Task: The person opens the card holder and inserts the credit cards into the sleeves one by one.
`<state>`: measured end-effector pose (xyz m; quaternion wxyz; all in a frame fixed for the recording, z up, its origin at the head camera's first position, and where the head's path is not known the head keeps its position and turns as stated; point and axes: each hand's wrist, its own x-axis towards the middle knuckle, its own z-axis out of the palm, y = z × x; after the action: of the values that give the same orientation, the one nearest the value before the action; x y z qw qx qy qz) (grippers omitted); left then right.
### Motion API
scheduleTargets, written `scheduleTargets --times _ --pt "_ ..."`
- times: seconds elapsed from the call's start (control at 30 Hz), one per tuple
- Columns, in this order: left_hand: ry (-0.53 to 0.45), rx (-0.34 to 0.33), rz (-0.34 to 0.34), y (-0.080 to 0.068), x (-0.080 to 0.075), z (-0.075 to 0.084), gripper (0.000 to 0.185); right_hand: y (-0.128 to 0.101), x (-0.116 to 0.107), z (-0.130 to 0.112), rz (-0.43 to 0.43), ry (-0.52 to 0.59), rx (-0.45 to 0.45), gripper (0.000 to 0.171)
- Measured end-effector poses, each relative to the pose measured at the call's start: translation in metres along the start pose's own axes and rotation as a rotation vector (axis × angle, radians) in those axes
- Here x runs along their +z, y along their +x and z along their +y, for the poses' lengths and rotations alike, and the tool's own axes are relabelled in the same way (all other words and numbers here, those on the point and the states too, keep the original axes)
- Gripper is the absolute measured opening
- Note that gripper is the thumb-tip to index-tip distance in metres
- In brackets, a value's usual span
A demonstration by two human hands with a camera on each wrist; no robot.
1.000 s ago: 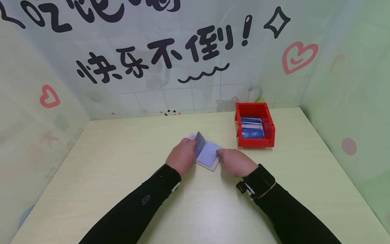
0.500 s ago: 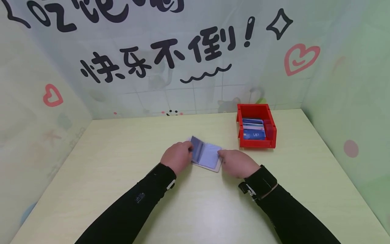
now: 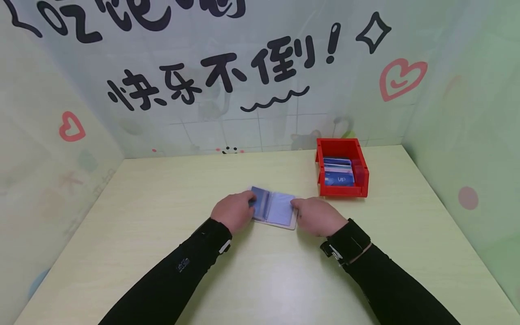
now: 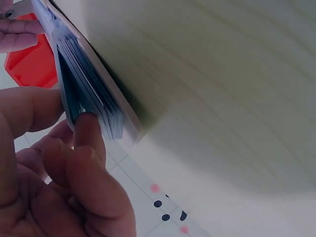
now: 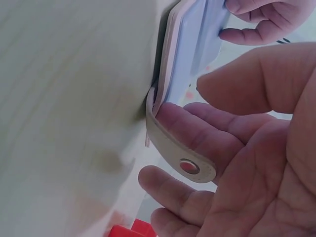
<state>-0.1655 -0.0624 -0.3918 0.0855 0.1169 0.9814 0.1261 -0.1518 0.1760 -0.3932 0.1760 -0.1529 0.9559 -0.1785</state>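
A small card holder (image 3: 274,210) with clear plastic sleeves lies open on the pale table (image 3: 162,189), pink-beige cover down. My left hand (image 3: 233,213) pinches the stack of sleeves (image 4: 91,98) on its left half between thumb and fingers (image 4: 89,148). My right hand (image 3: 318,216) holds the right edge, with fingers (image 5: 197,131) curled at the snap tab (image 5: 187,166). The right wrist view shows the sleeves (image 5: 195,49) edge-on, with left-hand fingertips (image 5: 252,22) beyond them.
A red bin (image 3: 343,190) with several cards (image 3: 338,175), one marked VIP, stands just right of and behind the holder. Printed walls (image 3: 260,90) close the table in at the back and on both sides.
A sleeve that stood upright a second ago has been turned over to the left and now lies flat. My left hand has moved slightly left with it. The right hand stays put.
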Motion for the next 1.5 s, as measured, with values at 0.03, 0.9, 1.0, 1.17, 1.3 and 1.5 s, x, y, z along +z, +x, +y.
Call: scheduleTargets --times 0.03,0.9,1.0,1.17,1.3,1.5 --pt "0.01 0.001 0.0 0.0 0.0 -0.001 0.035 0.0 0.0 0.0 -0.001 0.001 0.003 0.053" --pt "-0.035 -0.016 0.002 -0.004 0.006 -0.004 0.041 0.029 -0.078 0.084 0.265 0.151 0.257 0.05" --pt "-0.037 -0.01 0.002 -0.004 0.006 -0.004 0.041 0.041 -0.074 0.093 0.212 0.051 0.25 0.053" --pt "-0.046 -0.01 0.009 -0.004 0.008 -0.005 0.042 0.053 -0.069 0.096 0.177 -0.095 0.232 0.056" --pt "-0.054 -0.009 0.015 -0.004 0.012 -0.006 0.043 0.058 -0.065 0.097 0.17 -0.178 0.225 0.046" --pt "-0.042 -0.003 0.016 -0.005 0.012 -0.005 0.044 0.062 -0.061 0.099 0.192 -0.238 0.231 0.035"
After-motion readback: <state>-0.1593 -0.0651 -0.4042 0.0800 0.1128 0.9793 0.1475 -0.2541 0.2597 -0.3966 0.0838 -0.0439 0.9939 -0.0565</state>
